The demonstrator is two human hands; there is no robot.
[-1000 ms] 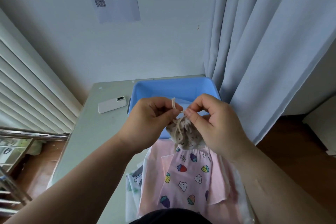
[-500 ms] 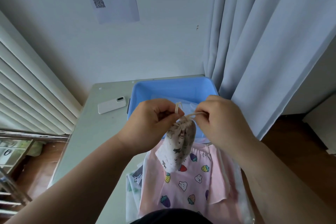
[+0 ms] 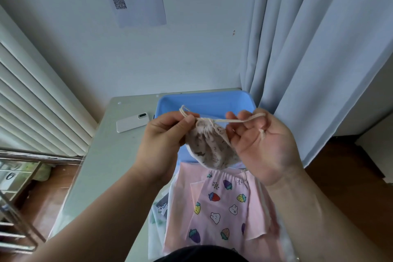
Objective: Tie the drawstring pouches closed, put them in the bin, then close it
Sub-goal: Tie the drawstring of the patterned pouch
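Note:
A small beige printed drawstring pouch (image 3: pixel 209 147) hangs in the air between my hands, its mouth gathered tight. My left hand (image 3: pixel 163 136) pinches the cord's left end at the pouch's neck. My right hand (image 3: pixel 261 142) has its palm up and fingers spread, with the cream drawstring (image 3: pixel 234 120) looped over them and pulled taut to the right. Behind the pouch stands the open blue bin (image 3: pixel 204 102) at the table's far end. A pink pouch with strawberries and rabbits (image 3: pixel 219 212) lies flat on the table below my hands.
A white phone (image 3: pixel 131 122) lies on the grey table (image 3: pixel 106 155) left of the bin. More printed pouches (image 3: pixel 160 210) peek from under the pink one. A pale curtain (image 3: pixel 308 49) hangs at the right, blinds (image 3: pixel 32 102) at the left.
My hands moved apart, and the right hand turned palm up and drew the cord out to the right. The pouch swung up and sideways between them.

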